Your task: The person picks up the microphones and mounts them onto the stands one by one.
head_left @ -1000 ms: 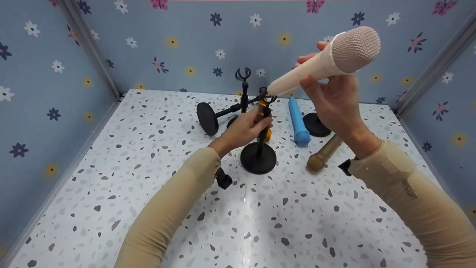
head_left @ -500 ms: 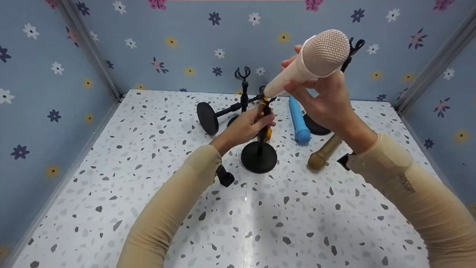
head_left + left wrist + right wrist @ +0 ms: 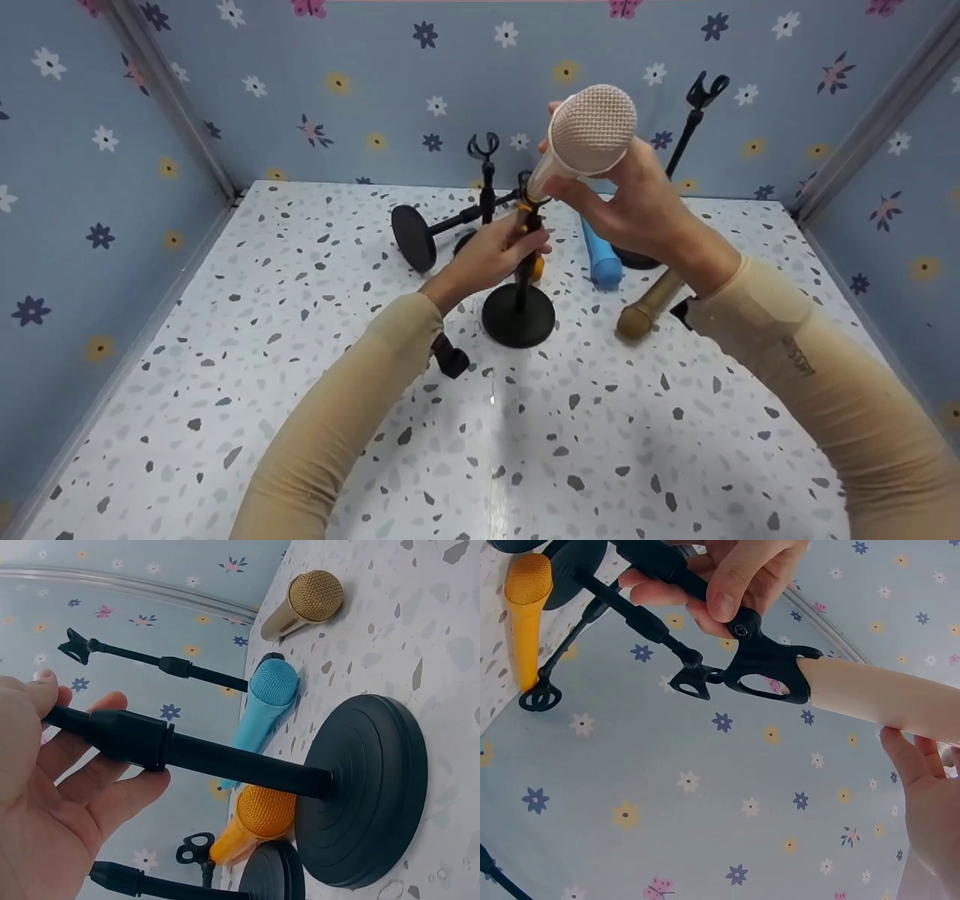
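My right hand grips a cream-white microphone around its body, mesh head up and toward the camera. Its narrow tail sits at the mouth of the black clip on top of a microphone stand. My left hand holds that stand by its upper pole, the thumb and fingers around it in the left wrist view. The stand's round base is tilted in that view. Behind it lies an orange microphone, partly hidden by the stand in the head view.
To the right lie a blue microphone and a gold microphone. Another stand rises behind the right hand. At the back left, one stand is upright and another lies on its side. Patterned walls enclose the speckled table.
My right hand has moved left and slightly down, bringing the white microphone from a slant to more upright, with its tail at the clip. My left hand stays on the stand.
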`<state>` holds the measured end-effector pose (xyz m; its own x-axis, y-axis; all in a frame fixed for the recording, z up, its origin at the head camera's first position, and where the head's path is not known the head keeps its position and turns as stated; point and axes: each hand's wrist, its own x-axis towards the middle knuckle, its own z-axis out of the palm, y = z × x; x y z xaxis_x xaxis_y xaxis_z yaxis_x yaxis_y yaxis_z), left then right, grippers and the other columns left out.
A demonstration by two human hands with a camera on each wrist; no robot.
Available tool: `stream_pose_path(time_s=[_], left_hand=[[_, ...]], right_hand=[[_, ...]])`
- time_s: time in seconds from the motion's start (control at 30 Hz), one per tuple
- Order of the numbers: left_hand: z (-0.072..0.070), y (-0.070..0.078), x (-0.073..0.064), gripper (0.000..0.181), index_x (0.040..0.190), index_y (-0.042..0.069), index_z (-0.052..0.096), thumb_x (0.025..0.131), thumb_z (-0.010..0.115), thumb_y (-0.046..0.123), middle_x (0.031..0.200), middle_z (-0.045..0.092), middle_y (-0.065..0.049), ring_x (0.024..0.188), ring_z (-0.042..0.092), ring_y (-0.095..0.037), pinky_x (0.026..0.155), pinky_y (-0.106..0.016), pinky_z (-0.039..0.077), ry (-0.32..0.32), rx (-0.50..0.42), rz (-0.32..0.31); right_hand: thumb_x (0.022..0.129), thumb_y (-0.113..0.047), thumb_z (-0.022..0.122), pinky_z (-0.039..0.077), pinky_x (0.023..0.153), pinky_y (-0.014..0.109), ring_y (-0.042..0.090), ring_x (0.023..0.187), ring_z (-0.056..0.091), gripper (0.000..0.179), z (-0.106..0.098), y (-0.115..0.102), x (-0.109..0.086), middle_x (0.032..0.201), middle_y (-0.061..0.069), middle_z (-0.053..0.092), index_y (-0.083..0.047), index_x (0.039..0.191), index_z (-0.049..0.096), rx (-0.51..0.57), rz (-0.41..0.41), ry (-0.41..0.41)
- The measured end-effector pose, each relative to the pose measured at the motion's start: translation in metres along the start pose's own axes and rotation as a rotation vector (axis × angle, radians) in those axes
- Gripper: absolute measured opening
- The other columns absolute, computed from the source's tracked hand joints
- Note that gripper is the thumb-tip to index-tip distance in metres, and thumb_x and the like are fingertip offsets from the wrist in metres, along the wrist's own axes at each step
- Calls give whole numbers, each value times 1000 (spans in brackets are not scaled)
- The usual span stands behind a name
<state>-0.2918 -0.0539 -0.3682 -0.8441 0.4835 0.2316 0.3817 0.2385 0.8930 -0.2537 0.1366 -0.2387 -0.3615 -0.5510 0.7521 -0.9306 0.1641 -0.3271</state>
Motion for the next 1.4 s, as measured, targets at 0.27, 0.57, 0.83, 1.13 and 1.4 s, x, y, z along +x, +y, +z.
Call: stream_pose_path(time_s=[0.27, 0.57, 0.83, 1.13, 1.4], left_hand=[[0, 0, -1, 31, 120, 10, 62, 107, 51, 35, 112, 72, -7, 109, 67, -23, 96, -36, 51, 14, 18, -15], [2, 1, 2, 31, 117, 10, 58, 107, 51, 38, 103, 73, -3, 98, 68, -15, 90, -33, 54, 11, 40, -5], [1, -1, 1, 30, 114, 8, 60, 107, 53, 36, 103, 74, -3, 98, 69, -14, 91, -33, 54, 18, 34, 15], [1, -2, -2, 31, 116, 11, 59, 106, 52, 40, 104, 74, -2, 101, 69, -17, 93, -35, 52, 27, 53, 3], [1, -2, -1, 31, 114, 11, 59, 106, 53, 40, 102, 74, -1, 97, 68, -14, 92, -35, 52, 24, 39, 2]], right_hand=[[89, 2, 75, 56, 92, 35, 32, 114, 64, 52, 2, 6, 7, 127, 21, 61, 12, 133, 49, -19, -63, -100], [84, 11, 75, 53, 98, 39, 31, 113, 63, 51, 1, 18, 7, 122, 22, 62, 14, 129, 51, 119, -31, -146], [86, 7, 75, 52, 98, 37, 29, 109, 65, 44, 6, 25, -2, 117, 17, 67, 11, 125, 55, 116, 3, -61], [83, 6, 79, 48, 104, 40, 30, 115, 63, 49, 17, 33, -11, 121, 18, 66, 9, 127, 57, 63, -6, -1], [85, 4, 79, 45, 107, 41, 27, 118, 61, 47, 16, 36, -12, 122, 15, 67, 7, 127, 59, 96, 25, -14]])
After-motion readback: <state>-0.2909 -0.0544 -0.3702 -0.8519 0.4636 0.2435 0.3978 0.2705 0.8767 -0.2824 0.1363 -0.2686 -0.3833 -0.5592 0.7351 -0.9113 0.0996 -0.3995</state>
